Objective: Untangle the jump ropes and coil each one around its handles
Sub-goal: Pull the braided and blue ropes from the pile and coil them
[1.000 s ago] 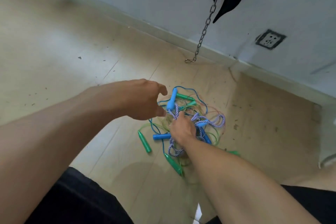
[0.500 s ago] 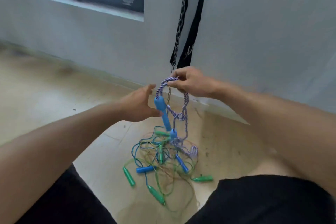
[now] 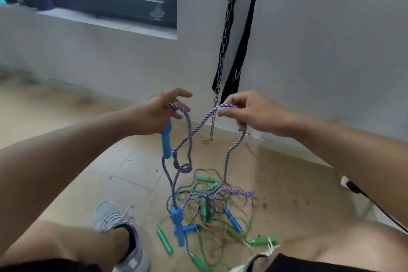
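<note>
Above the tangled pile (image 3: 209, 212) on the floor, the left hand (image 3: 152, 115) grips a blue handle (image 3: 166, 142) and the right hand (image 3: 249, 112) pinches the striped rope (image 3: 198, 127), so untangling has begun, and next its knot (image 3: 185, 168) probably needs loosening.

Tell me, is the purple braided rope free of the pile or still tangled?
Still tangled. The purple braided rope, held up by both hands, has a knot midway, and its lower strands run into the pile of thin ropes on the floor.
</note>
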Available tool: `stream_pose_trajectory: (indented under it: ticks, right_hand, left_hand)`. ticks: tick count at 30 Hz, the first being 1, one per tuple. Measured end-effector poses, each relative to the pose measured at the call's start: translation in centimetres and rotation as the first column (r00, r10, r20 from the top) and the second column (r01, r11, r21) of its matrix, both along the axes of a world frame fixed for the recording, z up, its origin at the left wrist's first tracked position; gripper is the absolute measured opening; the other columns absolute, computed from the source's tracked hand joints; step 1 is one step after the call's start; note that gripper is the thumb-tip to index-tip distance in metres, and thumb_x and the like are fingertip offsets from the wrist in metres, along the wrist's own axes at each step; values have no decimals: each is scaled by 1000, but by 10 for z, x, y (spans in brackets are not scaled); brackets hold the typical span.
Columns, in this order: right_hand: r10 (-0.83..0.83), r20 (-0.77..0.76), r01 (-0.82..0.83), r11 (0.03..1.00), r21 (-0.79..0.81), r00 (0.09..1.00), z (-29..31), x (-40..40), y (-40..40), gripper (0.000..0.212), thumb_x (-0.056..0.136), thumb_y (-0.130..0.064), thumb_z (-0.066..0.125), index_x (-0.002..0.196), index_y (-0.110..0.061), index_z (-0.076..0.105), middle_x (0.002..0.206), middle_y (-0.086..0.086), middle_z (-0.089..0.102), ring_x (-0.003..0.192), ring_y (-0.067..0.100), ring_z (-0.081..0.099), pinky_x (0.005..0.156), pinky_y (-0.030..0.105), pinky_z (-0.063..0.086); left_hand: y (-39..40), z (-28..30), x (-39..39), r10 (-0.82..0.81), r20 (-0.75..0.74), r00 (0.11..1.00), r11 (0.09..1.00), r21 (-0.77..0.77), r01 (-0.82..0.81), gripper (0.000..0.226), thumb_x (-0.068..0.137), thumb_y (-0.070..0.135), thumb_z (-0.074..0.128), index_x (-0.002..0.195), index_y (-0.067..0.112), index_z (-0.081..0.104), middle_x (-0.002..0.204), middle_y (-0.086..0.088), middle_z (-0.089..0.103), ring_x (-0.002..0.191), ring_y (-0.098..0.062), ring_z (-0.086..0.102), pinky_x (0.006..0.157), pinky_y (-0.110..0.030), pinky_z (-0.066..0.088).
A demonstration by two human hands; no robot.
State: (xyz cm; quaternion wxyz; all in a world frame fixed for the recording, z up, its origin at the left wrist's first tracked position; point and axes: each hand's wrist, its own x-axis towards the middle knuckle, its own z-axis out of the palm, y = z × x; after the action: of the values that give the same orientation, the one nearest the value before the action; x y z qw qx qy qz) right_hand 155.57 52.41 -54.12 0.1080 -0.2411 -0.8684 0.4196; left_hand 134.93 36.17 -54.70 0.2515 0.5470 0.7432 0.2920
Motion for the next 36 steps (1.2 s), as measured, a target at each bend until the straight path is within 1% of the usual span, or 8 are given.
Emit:
stream_pose_trajectory:
  ticks: [3,9,12,16,21,24,31,36]
  right_hand:
    - [-114,87,124,986,-115,990,-49,-8,14,32,98,-43,62,96,-14,75,62,1,44,52,12,39,55,28,36]
    - [-127,96,141,977,-160,987,-90,-12,9,28,98,-41,63,98,-17,76,61,-1,49,50,9,38,50,21,30]
    - [-121,-34,114,979,-172,992,-84,-16,3,22,100,-35,61,101,-18,75,61,-1,46,53,11,36,49,18,29]
    - [41,-193,-75,982,-175,980,-64,-19,-17,21,102,-25,59,108,-11,73,56,-7,44,53,11,38,50,13,33]
    - [96,-376,-150,982,-116,921,-40,-23,-31,14,103,-20,57,101,-16,71,55,-5,47,50,16,41,49,20,33]
    - [-71,-487,24,995,-102,870,-32,-20,-24,15,104,-24,56,97,-20,68,52,-9,48,46,10,40,46,18,31]
    - [-375,-601,266,927,-265,706,-18,-2,-1,17,105,-31,53,94,-23,63,57,0,45,45,12,37,41,21,27]
    - [-484,-205,482,874,-59,851,-43,8,38,7,99,-32,63,92,-29,66,72,-6,61,61,11,54,60,26,44]
  left_hand:
    - [-1,-34,-18,216,186,959,970,-152,-189,50,96,-11,26,124,14,59,91,-14,76,82,-28,75,77,-47,59]
    - [-2,-80,-23,132,73,989,815,-576,-66,20,100,5,49,112,0,64,48,-9,61,44,-25,55,55,-31,52]
    - [3,-77,-17,94,39,995,818,-572,-55,34,91,13,68,123,19,60,60,-2,66,55,-22,58,66,-32,53]
    - [4,-82,-6,9,30,1000,881,-474,6,104,63,57,85,150,38,30,126,12,64,109,-13,61,91,-28,45]
    - [13,-82,13,-76,124,989,944,-311,111,31,94,48,60,104,23,76,107,10,73,104,-13,64,92,-26,48]
    - [11,-87,10,2,251,968,929,-358,91,49,100,43,52,72,7,70,78,-8,74,80,-17,66,97,-45,51]
    - [0,-89,2,125,403,907,939,-343,23,24,97,19,63,79,7,52,89,-13,72,85,-27,69,79,-42,62]
    - [-3,-80,4,50,519,853,978,-200,64,34,89,-11,63,83,12,38,89,-23,69,85,-35,71,76,-38,63]
